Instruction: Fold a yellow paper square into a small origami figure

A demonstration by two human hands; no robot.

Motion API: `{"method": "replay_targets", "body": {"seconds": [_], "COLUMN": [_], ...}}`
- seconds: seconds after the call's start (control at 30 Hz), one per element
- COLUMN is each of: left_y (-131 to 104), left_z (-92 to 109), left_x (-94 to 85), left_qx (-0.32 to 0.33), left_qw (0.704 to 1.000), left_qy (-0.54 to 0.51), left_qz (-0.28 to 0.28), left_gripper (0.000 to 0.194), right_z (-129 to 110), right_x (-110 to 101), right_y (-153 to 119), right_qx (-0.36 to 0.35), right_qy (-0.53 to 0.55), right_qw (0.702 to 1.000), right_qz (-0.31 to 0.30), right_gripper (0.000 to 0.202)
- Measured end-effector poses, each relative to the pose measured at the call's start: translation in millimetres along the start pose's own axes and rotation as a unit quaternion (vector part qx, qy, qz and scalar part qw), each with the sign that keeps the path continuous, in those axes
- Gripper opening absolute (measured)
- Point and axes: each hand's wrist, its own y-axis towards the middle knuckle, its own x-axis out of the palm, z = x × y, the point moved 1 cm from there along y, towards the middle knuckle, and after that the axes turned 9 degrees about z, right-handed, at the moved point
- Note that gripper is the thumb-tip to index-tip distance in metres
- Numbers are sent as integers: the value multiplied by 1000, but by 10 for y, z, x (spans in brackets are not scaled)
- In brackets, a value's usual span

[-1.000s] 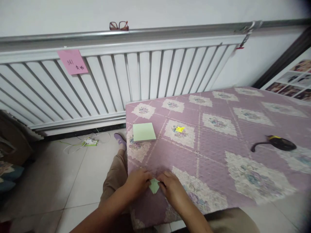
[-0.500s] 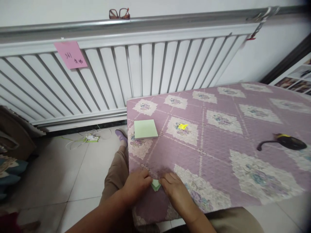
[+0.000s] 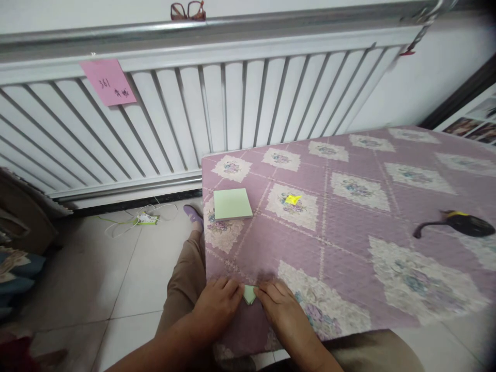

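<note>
A small piece of folded light green paper (image 3: 249, 294) lies at the near left part of the table, its pointed end toward me. My left hand (image 3: 220, 305) is closed on its left side, and my right hand (image 3: 279, 306) pinches its right side. The fingertips cover part of the paper's edges. Farther back sits a square stack of light green paper (image 3: 232, 203), apart from both hands. To its right is a small folded yellow paper piece (image 3: 293, 199).
A purple floral tablecloth (image 3: 287, 243) covers the table. At the right lies a black object with a curved handle (image 3: 461, 224). Behind stands a white radiator (image 3: 232, 103) with a pink note (image 3: 108, 82); glasses (image 3: 188, 10) rest on its pipe. A power strip (image 3: 147, 219) lies on the floor.
The fingers of my left hand have shifted and flattened slightly beside the folded green paper. My right hand stays at its right side. The view has tilted a little.
</note>
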Motion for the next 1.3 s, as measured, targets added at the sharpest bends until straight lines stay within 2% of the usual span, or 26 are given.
{"method": "replay_targets", "body": {"seconds": [0.27,0.4,0.67,0.9,1.07,1.17,1.3], "left_y": [-56,-38,-61,-147,-159,-120,-13], "left_z": [50,53,35,23,44,27,-45], "left_x": [-16,-23,12,59,16,-1,-47], "left_qx": [5,1,4,-33,-54,-67,-93], "left_qw": [1000,1000,1000,999,998,997,994], "left_qy": [-12,-13,-12,-2,16,6,-55], "left_qz": [-9,-16,-22,-20,-31,-23,-11], "left_gripper": [40,40,41,43,44,42,33], "right_z": [19,-27,-99,-75,-70,-64,-59], "right_x": [40,-2,-1,72,138,99,-37], "right_y": [-70,-82,-76,-160,-214,-174,-41], "right_qx": [10,-20,-26,-3,53,64,96], "right_qy": [10,13,2,-12,-9,-19,5], "right_qw": [999,999,999,998,992,994,995], "right_qz": [30,38,25,65,111,86,17], "right_gripper": [31,35,31,26,22,20,27]}}
